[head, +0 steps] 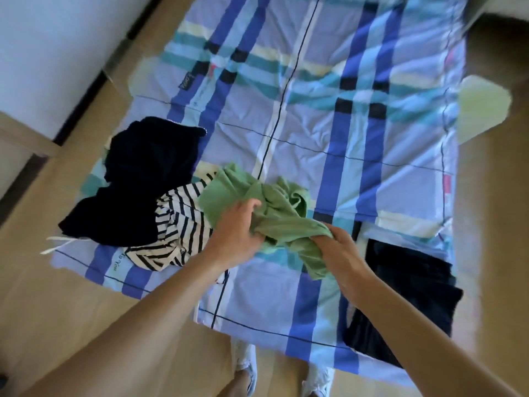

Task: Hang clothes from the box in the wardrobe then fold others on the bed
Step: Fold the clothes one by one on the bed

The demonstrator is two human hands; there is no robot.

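Note:
A crumpled green garment is bunched over the near middle of the bed, which has a blue plaid cover. My left hand grips its left part. My right hand holds its lower right end, which hangs down. Left of it lies a black-and-white striped top, partly under the green cloth. A dark navy garment is heaped further left. A folded dark piece lies flat at the bed's near right corner.
Wooden floor surrounds the bed. A white wall with a dark skirting runs along the left. A pale yellow-green object sticks out at the bed's right edge. My feet stand at the near edge.

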